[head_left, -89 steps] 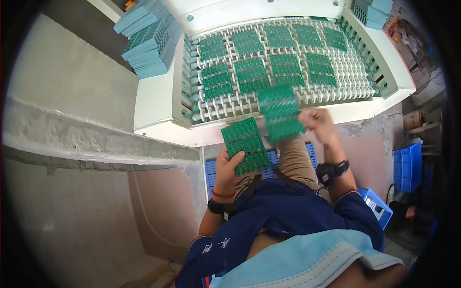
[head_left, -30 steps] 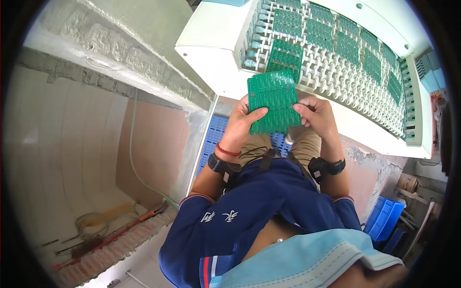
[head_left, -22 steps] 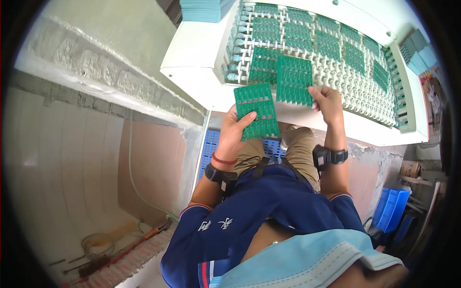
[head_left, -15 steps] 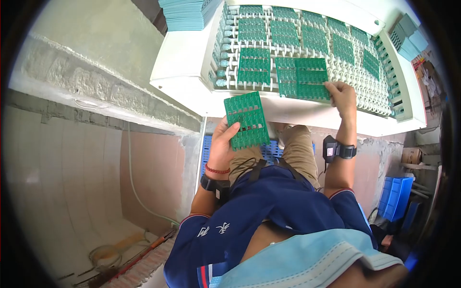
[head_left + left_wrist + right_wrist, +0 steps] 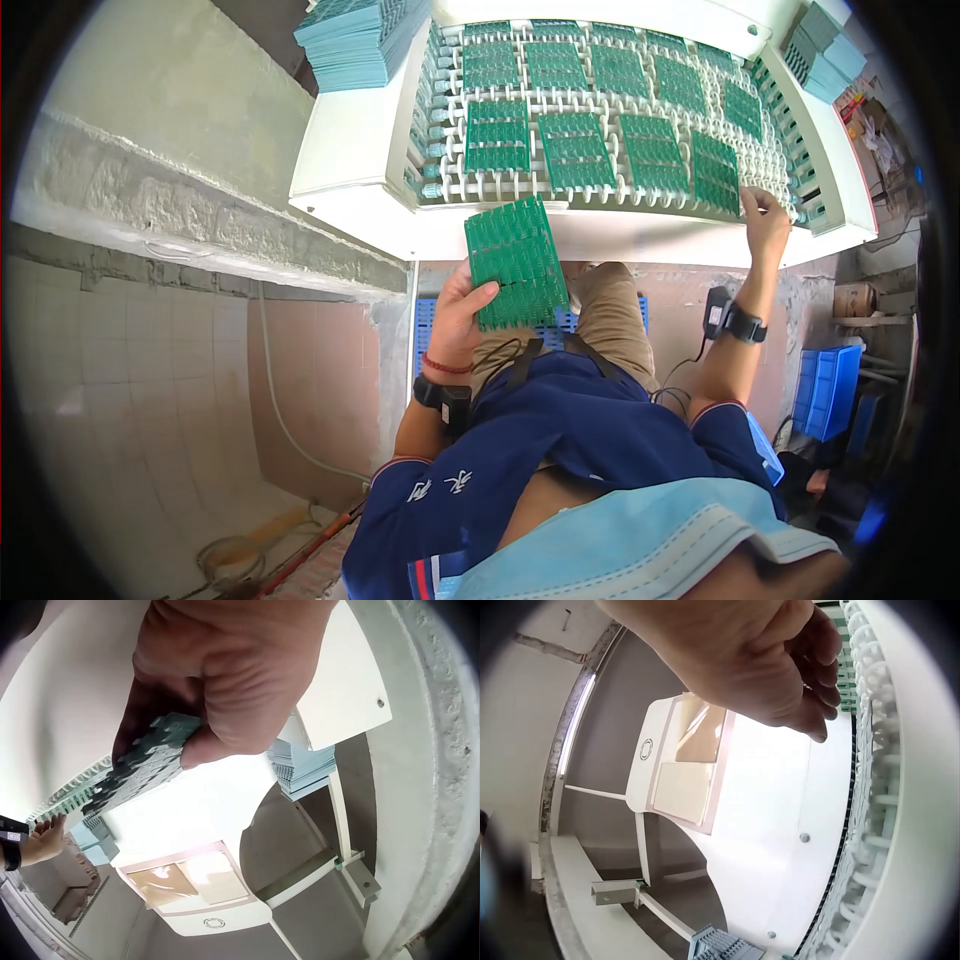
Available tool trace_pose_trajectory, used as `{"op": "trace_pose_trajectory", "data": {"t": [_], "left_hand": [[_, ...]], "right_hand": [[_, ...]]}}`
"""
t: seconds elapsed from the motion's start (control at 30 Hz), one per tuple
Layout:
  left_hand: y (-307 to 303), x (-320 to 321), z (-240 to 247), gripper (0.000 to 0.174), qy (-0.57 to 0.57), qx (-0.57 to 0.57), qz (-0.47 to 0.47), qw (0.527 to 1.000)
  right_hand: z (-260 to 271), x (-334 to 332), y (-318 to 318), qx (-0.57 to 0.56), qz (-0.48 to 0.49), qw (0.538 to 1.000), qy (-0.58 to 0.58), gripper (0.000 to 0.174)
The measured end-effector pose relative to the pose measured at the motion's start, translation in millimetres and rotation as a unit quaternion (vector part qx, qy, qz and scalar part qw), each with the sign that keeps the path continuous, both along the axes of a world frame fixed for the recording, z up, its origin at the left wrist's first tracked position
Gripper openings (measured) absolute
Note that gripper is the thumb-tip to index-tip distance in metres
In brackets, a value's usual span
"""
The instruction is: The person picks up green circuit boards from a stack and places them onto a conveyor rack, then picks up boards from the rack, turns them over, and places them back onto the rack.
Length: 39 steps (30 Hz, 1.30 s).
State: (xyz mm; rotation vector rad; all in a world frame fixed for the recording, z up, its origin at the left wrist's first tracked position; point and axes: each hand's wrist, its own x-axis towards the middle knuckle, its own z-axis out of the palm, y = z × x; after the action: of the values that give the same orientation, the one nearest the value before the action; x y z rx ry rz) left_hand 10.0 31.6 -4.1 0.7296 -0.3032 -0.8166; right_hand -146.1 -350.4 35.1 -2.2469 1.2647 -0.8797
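My left hand (image 5: 462, 308) grips a small stack of green circuit boards (image 5: 518, 262) by its lower left edge, thumb on top, in front of the machine. The left wrist view shows the boards (image 5: 142, 766) edge-on between thumb and fingers. At the front right of the roller conveyor (image 5: 640, 200), my right hand (image 5: 766, 228) has its fingertips right at the edge of a circuit board (image 5: 715, 172) lying on the rollers. Its fingers (image 5: 816, 712) are loosely curled in the right wrist view, with no board between them. More circuit boards (image 5: 575, 150) lie in rows on the rollers.
Stacks of pale blue-green sheets (image 5: 355, 45) stand on the machine's left side, with another stack (image 5: 825, 55) at its right. A concrete ledge (image 5: 200, 230) runs along the left. A blue crate (image 5: 828, 392) stands at the right, and blue slatted plastic (image 5: 430, 330) lies underfoot.
The right hand has moved right along the conveyor's front, and the fanned boards it held now lie on the rollers. The left hand keeps its stack; the head view has shifted.
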Motion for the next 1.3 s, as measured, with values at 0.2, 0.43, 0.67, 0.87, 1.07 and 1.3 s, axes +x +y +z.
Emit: {"op": "trace_pose_trajectory", "data": {"t": [0.2, 0.43, 0.67, 0.87, 1.07, 1.3], "left_hand": [[-19, -4, -1, 0.035, -0.014, 0.040, 0.014, 0.999], [-19, -11, 5, 0.032, 0.005, 0.062, 0.057, 0.996], [-4, -13, 13, 0.042, 0.020, -0.001, 0.033, 0.999], [13, -5, -7, 0.052, -0.008, -0.041, -0.015, 0.999], [14, -9, -16, 0.045, -0.035, -0.027, 0.010, 0.999], [5, -9, -1, 0.039, -0.015, 0.002, -0.019, 1.000]], "right_hand": [[-9, 32, 115, 0.377, 0.348, 0.856, -0.064, 0.027], [-27, 46, 162, 0.544, 0.400, 0.731, -0.103, 0.018], [-21, 6, 44, 0.364, 0.177, 0.866, -0.293, 0.019], [-28, -54, -100, 0.258, 0.033, 0.942, -0.210, 0.030], [-15, -48, -84, -0.069, -0.076, 0.990, 0.099, 0.036], [-15, 23, 71, 0.264, 0.257, 0.926, -0.086, 0.013]]}}
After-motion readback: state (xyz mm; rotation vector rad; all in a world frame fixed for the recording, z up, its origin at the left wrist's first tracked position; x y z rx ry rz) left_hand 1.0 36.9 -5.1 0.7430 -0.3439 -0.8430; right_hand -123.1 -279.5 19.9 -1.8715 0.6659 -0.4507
